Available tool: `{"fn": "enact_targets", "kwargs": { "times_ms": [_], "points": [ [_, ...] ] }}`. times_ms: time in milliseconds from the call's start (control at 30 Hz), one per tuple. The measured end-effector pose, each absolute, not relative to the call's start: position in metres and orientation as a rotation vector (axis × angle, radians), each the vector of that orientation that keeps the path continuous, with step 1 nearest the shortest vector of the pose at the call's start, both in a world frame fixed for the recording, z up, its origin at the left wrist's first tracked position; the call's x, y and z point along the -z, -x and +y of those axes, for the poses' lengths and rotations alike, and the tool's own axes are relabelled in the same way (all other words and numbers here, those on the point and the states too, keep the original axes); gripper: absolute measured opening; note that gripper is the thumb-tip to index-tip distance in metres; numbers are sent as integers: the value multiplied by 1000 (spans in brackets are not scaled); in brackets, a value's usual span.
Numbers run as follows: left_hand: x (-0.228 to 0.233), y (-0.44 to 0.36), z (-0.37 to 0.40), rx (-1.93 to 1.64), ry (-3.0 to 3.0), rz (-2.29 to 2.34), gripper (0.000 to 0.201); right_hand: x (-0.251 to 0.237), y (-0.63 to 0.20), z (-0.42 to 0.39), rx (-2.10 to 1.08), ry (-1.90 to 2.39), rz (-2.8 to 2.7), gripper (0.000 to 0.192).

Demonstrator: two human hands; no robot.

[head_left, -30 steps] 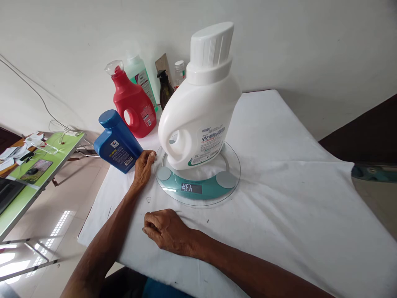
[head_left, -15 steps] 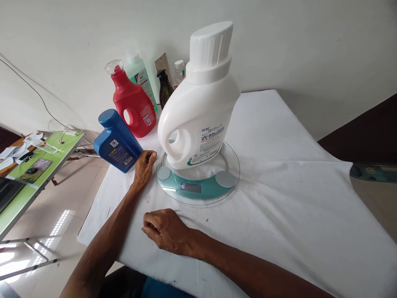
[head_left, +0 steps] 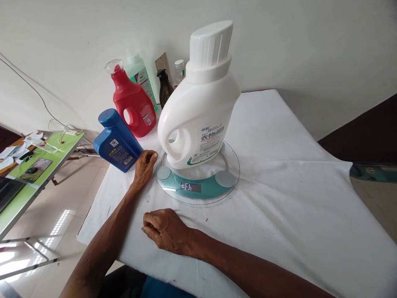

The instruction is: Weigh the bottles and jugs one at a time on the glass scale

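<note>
A large white detergent jug (head_left: 198,103) with a ribbed white cap stands on a round glass scale (head_left: 204,190). The scale's display (head_left: 190,187) glows with digits that appear upside down from my side. My left hand (head_left: 145,167) rests on the cloth, fingers curled, between the scale's left edge and a blue bottle (head_left: 117,142); it holds nothing that I can see. Closer to me, my right hand (head_left: 167,229) lies on the cloth as a loose fist, in front of the scale and apart from it.
Behind the blue bottle stand a red handled jug (head_left: 135,103), a green-liquid bottle (head_left: 142,74), a dark pump bottle (head_left: 165,89) and a small clear bottle (head_left: 179,72). White cloth (head_left: 279,207) covers the table, against the wall. At left is a green table (head_left: 56,149) with papers.
The display's characters have changed to other lit digits. Both hands, the jug and the bottles have stayed where they were.
</note>
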State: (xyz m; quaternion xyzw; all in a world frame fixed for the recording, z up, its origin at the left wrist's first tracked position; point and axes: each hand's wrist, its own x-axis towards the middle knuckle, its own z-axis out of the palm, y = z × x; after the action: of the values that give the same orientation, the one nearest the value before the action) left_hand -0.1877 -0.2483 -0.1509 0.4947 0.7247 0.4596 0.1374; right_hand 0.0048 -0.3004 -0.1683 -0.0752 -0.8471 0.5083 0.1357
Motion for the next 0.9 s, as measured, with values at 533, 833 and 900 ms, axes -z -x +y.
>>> {"fn": "enact_targets", "kwargs": {
  "times_ms": [533, 833, 900],
  "points": [
    [152, 188, -248, -1332, -1393, 2078, 33, 170, -4, -300, -1438, 198, -2458, 38],
    [153, 188, -248, -1328, -1392, 2082, 32, 171, -4, -301, -1432, 190, -2463, 37],
    [153, 187, -248, -1331, -1390, 2085, 32, 171, -4, -301, -1440, 194, -2464, 38]
  ]
}}
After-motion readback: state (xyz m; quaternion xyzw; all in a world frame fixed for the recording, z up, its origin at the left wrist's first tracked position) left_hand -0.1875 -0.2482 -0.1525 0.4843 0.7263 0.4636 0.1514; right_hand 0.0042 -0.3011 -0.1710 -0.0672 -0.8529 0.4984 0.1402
